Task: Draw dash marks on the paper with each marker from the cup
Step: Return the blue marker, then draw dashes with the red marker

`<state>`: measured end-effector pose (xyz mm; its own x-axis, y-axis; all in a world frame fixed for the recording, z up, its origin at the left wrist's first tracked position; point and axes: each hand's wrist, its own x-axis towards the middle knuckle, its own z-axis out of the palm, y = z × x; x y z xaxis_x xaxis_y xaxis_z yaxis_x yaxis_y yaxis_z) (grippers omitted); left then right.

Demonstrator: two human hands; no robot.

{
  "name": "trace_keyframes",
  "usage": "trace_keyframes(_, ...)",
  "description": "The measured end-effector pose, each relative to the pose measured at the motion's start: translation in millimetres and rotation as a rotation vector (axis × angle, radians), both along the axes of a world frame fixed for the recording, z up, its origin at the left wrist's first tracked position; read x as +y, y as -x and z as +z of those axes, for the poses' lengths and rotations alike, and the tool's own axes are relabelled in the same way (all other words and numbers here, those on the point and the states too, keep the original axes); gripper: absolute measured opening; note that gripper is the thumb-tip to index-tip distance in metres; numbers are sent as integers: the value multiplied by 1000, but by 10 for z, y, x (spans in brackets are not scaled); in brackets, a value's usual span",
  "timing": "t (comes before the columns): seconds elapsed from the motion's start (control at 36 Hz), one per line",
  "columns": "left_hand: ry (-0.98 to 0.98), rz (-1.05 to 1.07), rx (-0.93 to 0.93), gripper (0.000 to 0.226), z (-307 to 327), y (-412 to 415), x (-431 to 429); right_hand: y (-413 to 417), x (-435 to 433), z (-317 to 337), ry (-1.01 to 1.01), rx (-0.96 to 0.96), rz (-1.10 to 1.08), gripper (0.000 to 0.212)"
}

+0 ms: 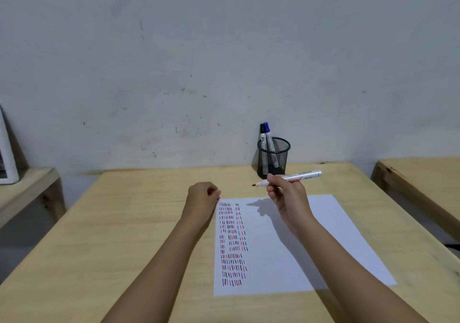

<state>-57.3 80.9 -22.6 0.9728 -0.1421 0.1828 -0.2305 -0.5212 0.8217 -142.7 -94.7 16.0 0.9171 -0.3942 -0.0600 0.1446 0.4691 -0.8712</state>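
Observation:
A white sheet of paper (298,243) lies on the wooden table, with columns of red, black and blue dash marks down its left side. My right hand (286,195) holds an uncapped red marker (296,177) above the paper's far edge, tip pointing left. My left hand (202,195) is closed into a fist just left of the paper's top corner; something small may be inside it, probably the cap, but I cannot make it out. A black mesh cup (273,157) stands at the table's far edge, holding a black marker (262,136) and a blue marker (268,134).
The wooden table (124,223) backs onto a grey wall. A second wooden table (423,180) stands to the right across a gap. At the left a low wooden shelf (27,188) carries a white picture frame (7,158).

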Motion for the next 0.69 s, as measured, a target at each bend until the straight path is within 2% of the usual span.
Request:
trace_keyframes(0.11,612,12,242,4,150,89,-149,-39,-7,18,-76,-31,-14,9)
trace_keyframes(0.17,824,-56,320,5,245,162,-229,-35,-5,29,-110,-63,-20,9)
trace_keyframes(0.22,942,-102,348,9,324,237,-299,-22,-1,49,-134,-94,-21,9)
trace_keyframes(0.5,1108,-221,433,7,440,453,-524,56,-3,105,-91,-160,-34,7)
trace_keyframes(0.69,1074,-241,460,8,475,531,-605,83,-12,115,-9,-195,-40,6)
